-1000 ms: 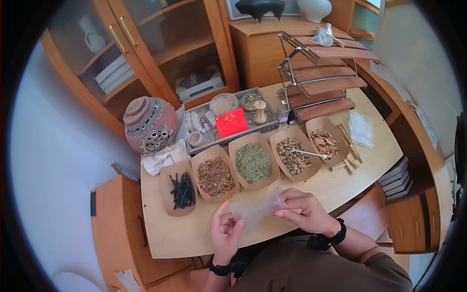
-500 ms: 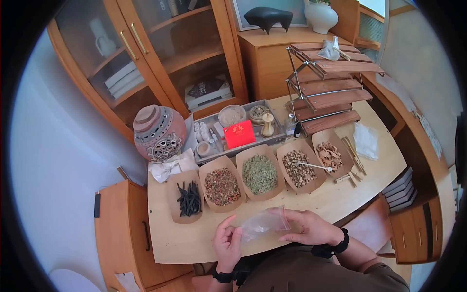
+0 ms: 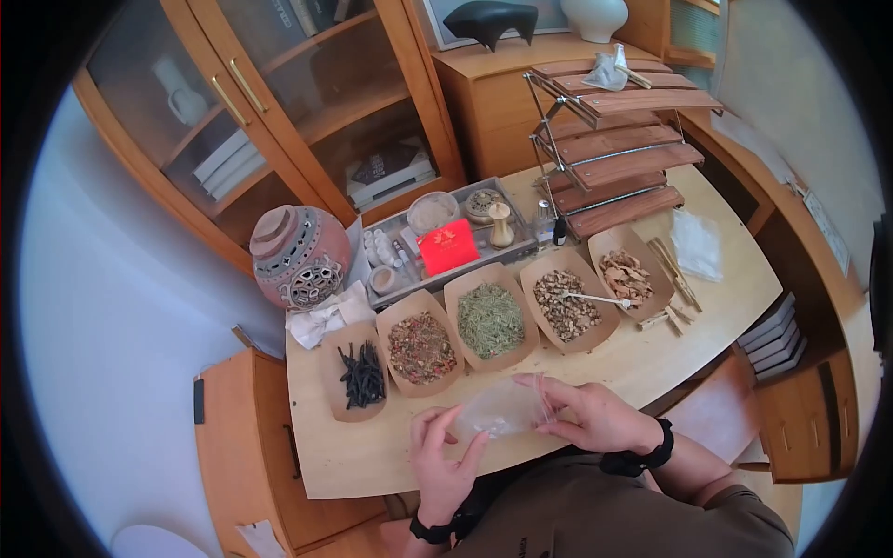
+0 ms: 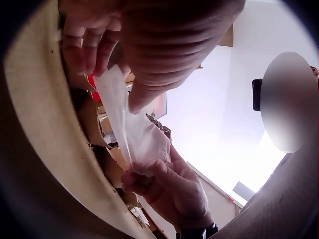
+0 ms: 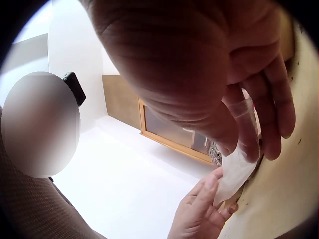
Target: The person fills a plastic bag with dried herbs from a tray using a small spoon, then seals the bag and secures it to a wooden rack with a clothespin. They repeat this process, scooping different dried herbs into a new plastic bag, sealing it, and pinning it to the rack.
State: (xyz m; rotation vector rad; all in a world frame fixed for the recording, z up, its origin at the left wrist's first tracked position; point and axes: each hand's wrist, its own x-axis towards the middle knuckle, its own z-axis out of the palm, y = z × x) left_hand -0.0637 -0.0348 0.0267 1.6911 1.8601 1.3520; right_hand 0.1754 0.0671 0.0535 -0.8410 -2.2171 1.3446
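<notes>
A clear plastic bag (image 3: 498,409) is stretched between both hands above the table's front edge. My left hand (image 3: 445,465) grips its left end, thumb below and fingers above. At the other end, the edge with the pinkish strip, my right hand (image 3: 600,420) holds the bag between thumb and fingers. In the left wrist view the right hand (image 4: 174,191) pinches the lower end of the bag (image 4: 142,139). The right wrist view shows the left hand (image 5: 199,211) at the far end of the bag (image 5: 234,174); a right finger appears behind or inside the plastic.
Several paper trays of dried material, including green herbs (image 3: 490,321) and dark sticks (image 3: 363,376), cross the table. Behind them are a grey tray (image 3: 377,299) with a red packet (image 3: 447,247), a pierced pot (image 3: 299,256) and a slatted wooden rack (image 3: 623,167). Plastic bags (image 3: 696,245) lie right.
The left thumb has moved away from its fingers, and the right thumb and fingers have closed in on the bag's strip edge. The head view has shifted slightly.
</notes>
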